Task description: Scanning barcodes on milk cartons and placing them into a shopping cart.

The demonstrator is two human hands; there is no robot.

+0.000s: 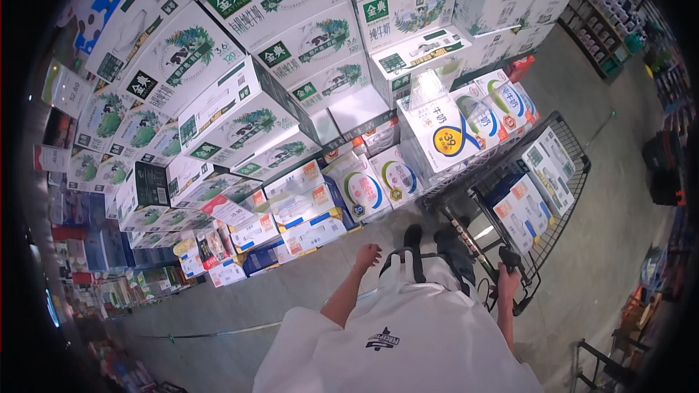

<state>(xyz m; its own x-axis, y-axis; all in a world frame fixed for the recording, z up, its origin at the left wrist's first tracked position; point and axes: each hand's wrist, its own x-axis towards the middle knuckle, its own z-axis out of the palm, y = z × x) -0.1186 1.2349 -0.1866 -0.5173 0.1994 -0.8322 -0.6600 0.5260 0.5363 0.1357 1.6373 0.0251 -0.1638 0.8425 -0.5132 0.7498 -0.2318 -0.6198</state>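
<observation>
My left hand (369,256) hangs empty in front of my white shirt, its fingers loosely curled and slightly apart. On the right, my right hand (508,279) is closed around the black handle end of a shopping cart (580,173). Inside the cart's wire basket lie a white and blue carton (523,217) and a white and green carton (548,166), side by side. Ahead of me rises a large display of Satine milk cartons (327,38). White milk packs with carrying handles (355,188) stand along its lower edge, beyond my left hand.
A price card (449,141) sits over the packs beside the cart. Lower white and blue cartons (314,236) edge the display near the floor. Stocked shelves (595,33) stand at the upper right. At the lower right is a black metal frame (600,357), beside stacked goods.
</observation>
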